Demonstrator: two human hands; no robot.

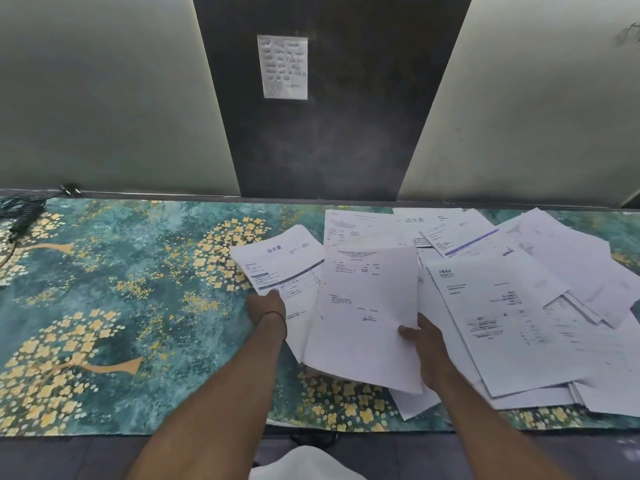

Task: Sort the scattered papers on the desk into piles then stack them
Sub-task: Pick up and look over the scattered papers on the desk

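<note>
Cords (20, 211): a black tangle sits at the upper left, on the far corner of the mat by the wall.
Desk mat (104, 289): teal with gold blossom trees, it spans the whole width of the frame. All the paper lies on its right half.
Left hand (266, 304): just left of centre, it grips the near-left corner of the blue-headed sheaf. The fingers curl round the edge and their tips are hidden under the paper.
Wristband (277, 315): a thin dark band circles the left wrist.
Blue-headed sheaf (280, 261): several pages together. The long axis leans from lower centre toward the upper left, with the heading end pointing at the wall. Its right side is tucked beneath the signed sheet.
Note (282, 66): a handwritten slip is stuck upright on the dark panel (329, 140) at upper centre.
White cloth (304, 462): a pale fold shows at the bottom edge, between the forearms.
Signed sheet (363, 306): at centre frame, it overlaps the sheaf. The long axis runs almost straight up the frame, tipped slightly right, with the printed head at the far end and a signature lower down.
Right hand (420, 344): it pinches the signed sheet's right edge, thumb pressed on top and fingers out of sight underneath.
Scattered papers (540, 282): an overlapping heap fills the right of the mat. The sheets point every which way, many of them slanting toward the upper left.
</note>
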